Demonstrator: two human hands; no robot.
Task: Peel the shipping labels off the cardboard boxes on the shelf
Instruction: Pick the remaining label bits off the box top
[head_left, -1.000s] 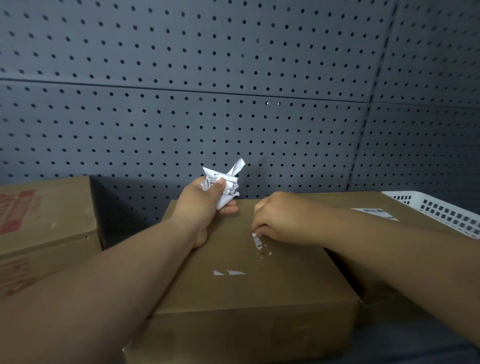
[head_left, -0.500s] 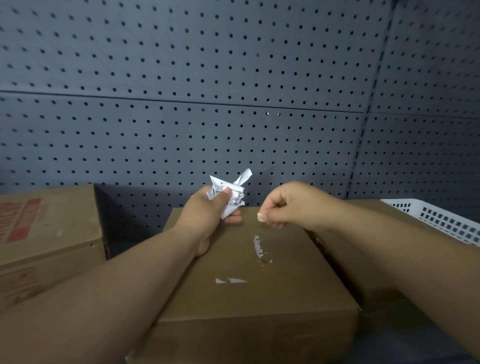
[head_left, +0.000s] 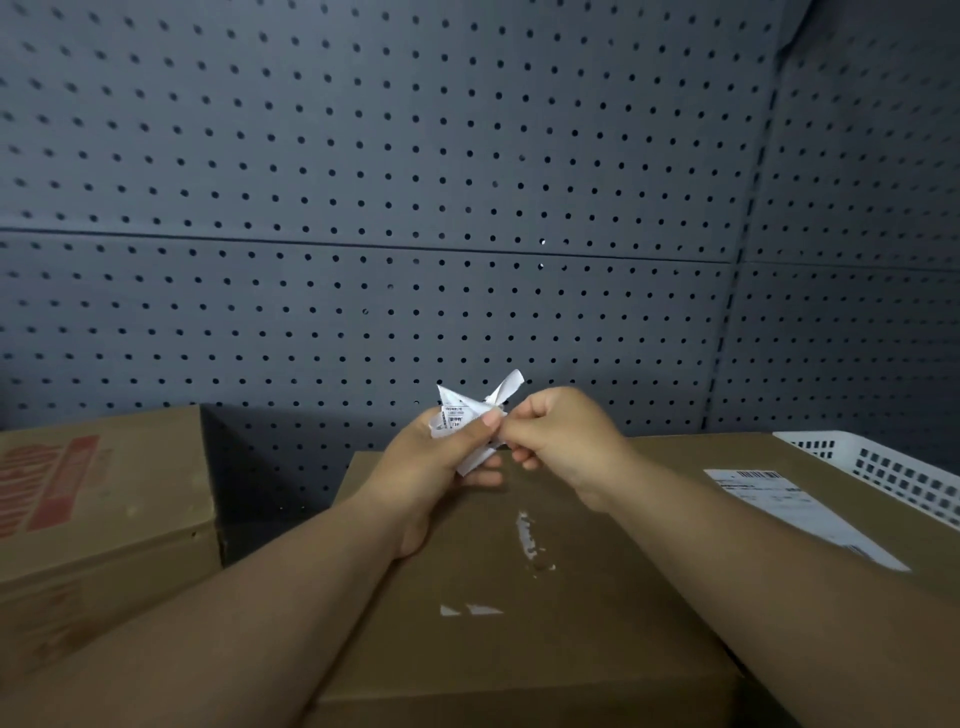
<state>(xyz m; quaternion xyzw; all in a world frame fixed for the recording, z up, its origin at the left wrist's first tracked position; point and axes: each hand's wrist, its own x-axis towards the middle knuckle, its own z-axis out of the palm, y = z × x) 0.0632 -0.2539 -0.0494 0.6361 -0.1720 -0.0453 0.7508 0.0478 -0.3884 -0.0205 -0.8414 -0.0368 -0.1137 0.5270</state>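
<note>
My left hand (head_left: 431, 462) grips a crumpled white shipping label (head_left: 462, 415) above the middle cardboard box (head_left: 519, 623). My right hand (head_left: 561, 441) meets it from the right, fingers curled and pinched at the crumpled paper. On the box top lie white label scraps (head_left: 530, 540) and two small white slivers (head_left: 470, 609). Behind my right forearm, the right cardboard box (head_left: 727, 457) carries a whole white shipping label (head_left: 789, 504) with a barcode.
A cardboard box with red print (head_left: 104, 499) stands at the left, a dark gap between it and the middle box. A white perforated plastic basket (head_left: 893, 467) sits at the far right. Grey pegboard (head_left: 415, 208) closes the back.
My right hand lifted off the box top and moved up and left to the crumpled label in my left hand. The view tilted, so the right box's label shows again.
</note>
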